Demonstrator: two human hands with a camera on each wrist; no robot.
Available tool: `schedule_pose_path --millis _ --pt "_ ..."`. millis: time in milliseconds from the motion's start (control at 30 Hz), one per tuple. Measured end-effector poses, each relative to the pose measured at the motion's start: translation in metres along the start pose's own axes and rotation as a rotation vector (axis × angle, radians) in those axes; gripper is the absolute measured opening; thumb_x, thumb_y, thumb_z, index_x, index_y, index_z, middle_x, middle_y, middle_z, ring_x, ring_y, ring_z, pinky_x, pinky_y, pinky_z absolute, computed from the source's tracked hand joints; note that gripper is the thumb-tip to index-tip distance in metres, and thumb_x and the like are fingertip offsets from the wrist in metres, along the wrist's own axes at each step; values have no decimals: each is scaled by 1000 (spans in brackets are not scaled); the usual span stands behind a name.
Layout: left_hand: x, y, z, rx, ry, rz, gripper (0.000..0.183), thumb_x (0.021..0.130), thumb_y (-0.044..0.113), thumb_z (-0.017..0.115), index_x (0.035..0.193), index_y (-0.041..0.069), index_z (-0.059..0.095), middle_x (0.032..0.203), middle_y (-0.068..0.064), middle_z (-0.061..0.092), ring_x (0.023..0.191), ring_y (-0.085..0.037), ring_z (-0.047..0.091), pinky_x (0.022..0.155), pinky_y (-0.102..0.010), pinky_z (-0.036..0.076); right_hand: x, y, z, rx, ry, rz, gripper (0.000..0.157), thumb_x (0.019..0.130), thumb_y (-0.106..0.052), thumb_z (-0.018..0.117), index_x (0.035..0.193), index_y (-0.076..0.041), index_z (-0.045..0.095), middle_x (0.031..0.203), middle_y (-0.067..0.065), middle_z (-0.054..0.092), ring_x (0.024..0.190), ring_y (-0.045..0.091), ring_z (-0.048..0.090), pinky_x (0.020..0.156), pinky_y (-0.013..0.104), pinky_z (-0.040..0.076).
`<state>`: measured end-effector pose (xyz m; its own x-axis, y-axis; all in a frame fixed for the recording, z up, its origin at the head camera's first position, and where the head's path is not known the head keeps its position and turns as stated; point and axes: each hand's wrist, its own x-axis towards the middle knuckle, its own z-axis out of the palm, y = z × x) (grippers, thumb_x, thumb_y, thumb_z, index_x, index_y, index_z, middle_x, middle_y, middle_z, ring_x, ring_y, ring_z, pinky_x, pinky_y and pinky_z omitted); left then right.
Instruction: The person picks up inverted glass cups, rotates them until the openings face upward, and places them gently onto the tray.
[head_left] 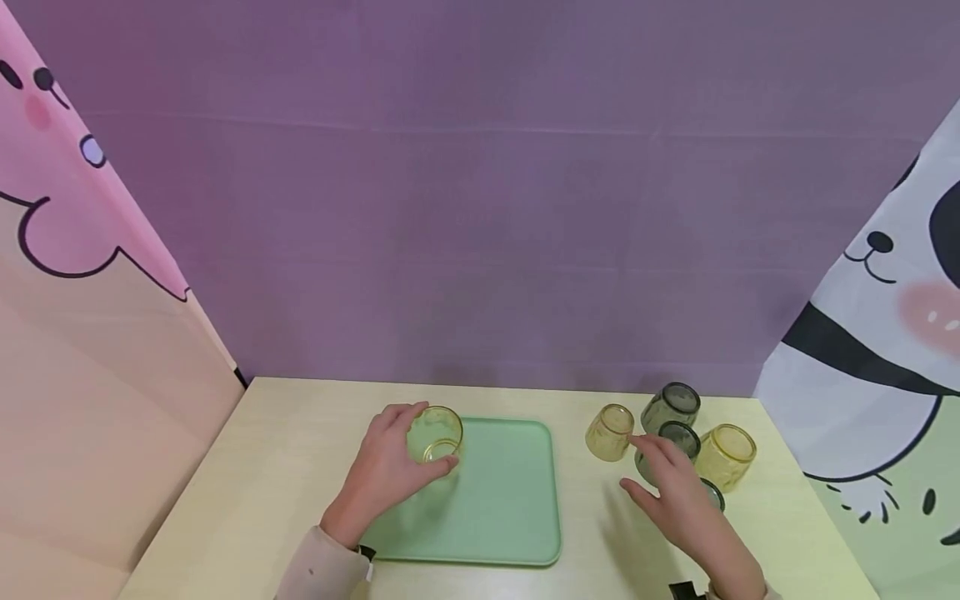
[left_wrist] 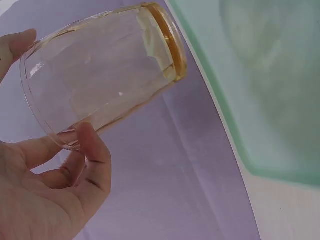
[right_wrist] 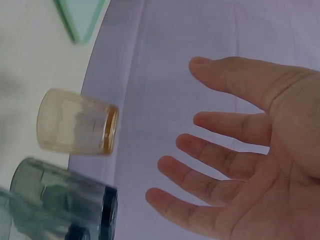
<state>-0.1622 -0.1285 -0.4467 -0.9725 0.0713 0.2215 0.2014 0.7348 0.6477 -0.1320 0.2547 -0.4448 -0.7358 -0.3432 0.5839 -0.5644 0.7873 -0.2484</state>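
Observation:
My left hand (head_left: pixel 393 471) grips a clear yellow drinking glass (head_left: pixel 435 427) near its rim, thumb on one side and fingers on the other. In the left wrist view the thick amber base of the glass points toward the green tray (head_left: pixel 502 521), and the head view shows it over the tray's far left part. On the right, my right hand (head_left: pixel 678 504) has its fingers spread and holds nothing. It overlaps a dark grey glass (head_left: pixel 680 435) in the head view. A small yellow glass (head_left: pixel 609 433) stands base up just beyond its fingertips.
Around the right hand are another dark glass (head_left: pixel 672 406) at the back, a larger yellow glass (head_left: pixel 725 457) to the right, and a dark one (head_left: pixel 714 493) partly hidden by the hand. A purple cloth (head_left: pixel 480 208) hangs behind the pale table (head_left: pixel 300 417).

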Motion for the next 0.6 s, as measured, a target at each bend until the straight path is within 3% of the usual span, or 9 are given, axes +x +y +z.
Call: schedule_pose_path --millis 333,600 --pt "17 -21 2 84 3 -2 85 73 46 84 141 4 55 136 -16 50 124 -36 45 94 -51 48 -17 20 -4 -78 -6 40 55 63 2 90 111 10 64 106 24 61 94 42 62 79 55 53" --pt "29 -40 1 108 8 -50 85 75 45 81 141 1 52 137 -20 48 124 -40 42 91 -53 49 -27 28 -8 -83 -41 119 53 65 2 89 112 11 65 105 27 61 92 47 61 77 59 53"
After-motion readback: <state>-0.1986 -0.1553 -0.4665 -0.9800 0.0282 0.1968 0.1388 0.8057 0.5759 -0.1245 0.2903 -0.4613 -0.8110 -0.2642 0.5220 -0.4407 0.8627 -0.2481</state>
